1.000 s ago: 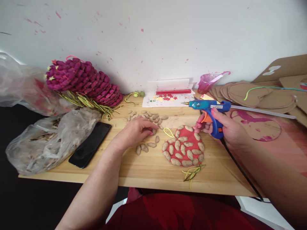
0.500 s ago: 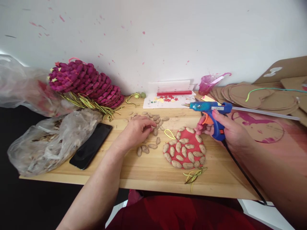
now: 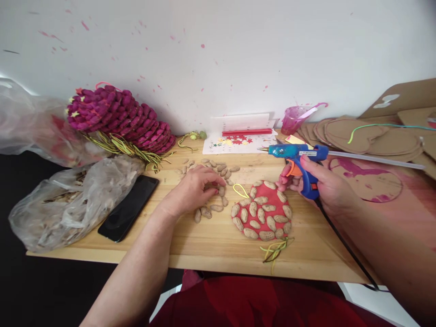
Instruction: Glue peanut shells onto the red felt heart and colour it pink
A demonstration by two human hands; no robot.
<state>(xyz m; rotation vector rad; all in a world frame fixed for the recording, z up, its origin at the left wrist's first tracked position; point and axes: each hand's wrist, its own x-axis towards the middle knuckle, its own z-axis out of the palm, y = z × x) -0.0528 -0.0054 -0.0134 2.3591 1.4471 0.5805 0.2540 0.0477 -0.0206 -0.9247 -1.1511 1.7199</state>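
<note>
The glue gun (image 3: 293, 152) is clasped by the right hand (image 3: 325, 186). Peanuts (image 3: 208, 210) are fingered by the curled left hand (image 3: 194, 188), grasp indeterminable. A phone (image 3: 128, 208) lies nearby.

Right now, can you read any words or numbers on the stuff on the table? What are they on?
No text can be read.
On the blue glue gun in the right hand, a white label: print too small and blurred.
On the white card behind the star sheet: faint marks, unreadable.
</note>
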